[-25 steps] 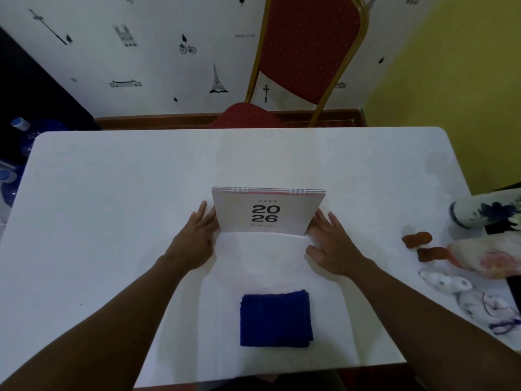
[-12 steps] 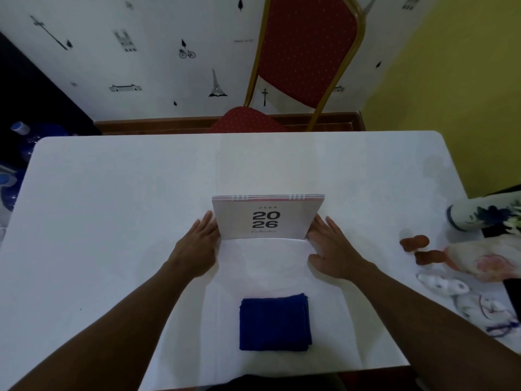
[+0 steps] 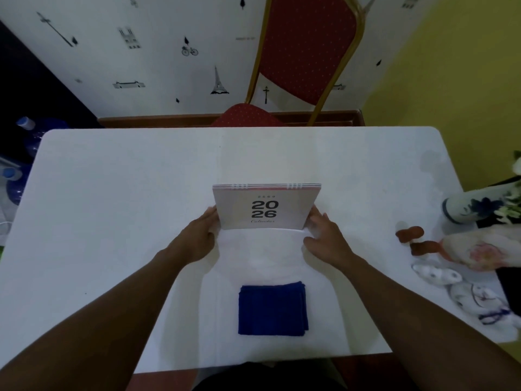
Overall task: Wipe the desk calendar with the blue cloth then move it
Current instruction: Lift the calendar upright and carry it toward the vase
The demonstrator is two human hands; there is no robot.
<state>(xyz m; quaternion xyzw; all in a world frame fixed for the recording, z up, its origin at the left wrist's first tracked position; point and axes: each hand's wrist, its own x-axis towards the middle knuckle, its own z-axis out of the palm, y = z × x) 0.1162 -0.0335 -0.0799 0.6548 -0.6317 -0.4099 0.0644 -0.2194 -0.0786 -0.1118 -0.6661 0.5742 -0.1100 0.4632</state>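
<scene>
A grey desk calendar [image 3: 265,207] marked 2026 stands upright in the middle of the white table [image 3: 112,207]. My left hand [image 3: 198,238] presses against its left edge and my right hand [image 3: 324,237] against its right edge, so both hands hold it between them. A folded blue cloth [image 3: 272,309] lies flat near the table's front edge, below the calendar and between my forearms, touched by neither hand.
Ceramic figurines [image 3: 434,273] and a blue-and-white vase [image 3: 473,207] crowd the table's right edge. A red chair [image 3: 304,46] stands behind the far edge. Blue water bottles [image 3: 25,136] sit on the floor at the left.
Both hands closed in on the calendar's sides and now grip it. The calendar's position on the table looks about the same; the cloth has not moved.
</scene>
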